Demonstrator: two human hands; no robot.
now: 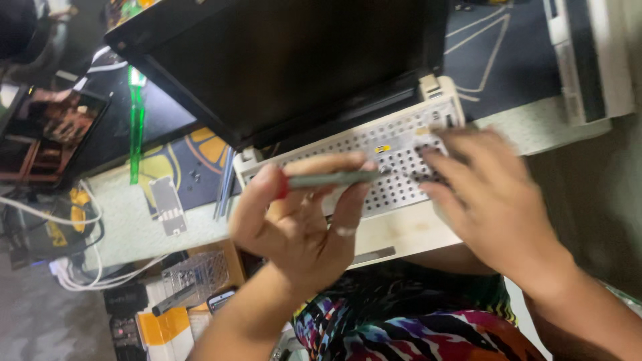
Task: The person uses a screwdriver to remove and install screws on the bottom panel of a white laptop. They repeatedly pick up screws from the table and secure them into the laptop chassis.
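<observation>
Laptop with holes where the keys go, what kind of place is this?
Probably a small electronics repair bench. An opened laptop lies with its keys off, the left hand holds a screwdriver, and loose parts and white cables lie around.

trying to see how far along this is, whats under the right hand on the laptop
The right hand rests on the laptop's pale perforated keyboard tray, keys stripped. A few dark pieces show at its fingertips; whatever sits beneath the palm is covered. The left hand holds a screwdriver.

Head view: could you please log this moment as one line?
left hand: holds screwdriver | right hand: fingers on laptop keyboard tray, keys removed | laptop screen: open, dark
</observation>
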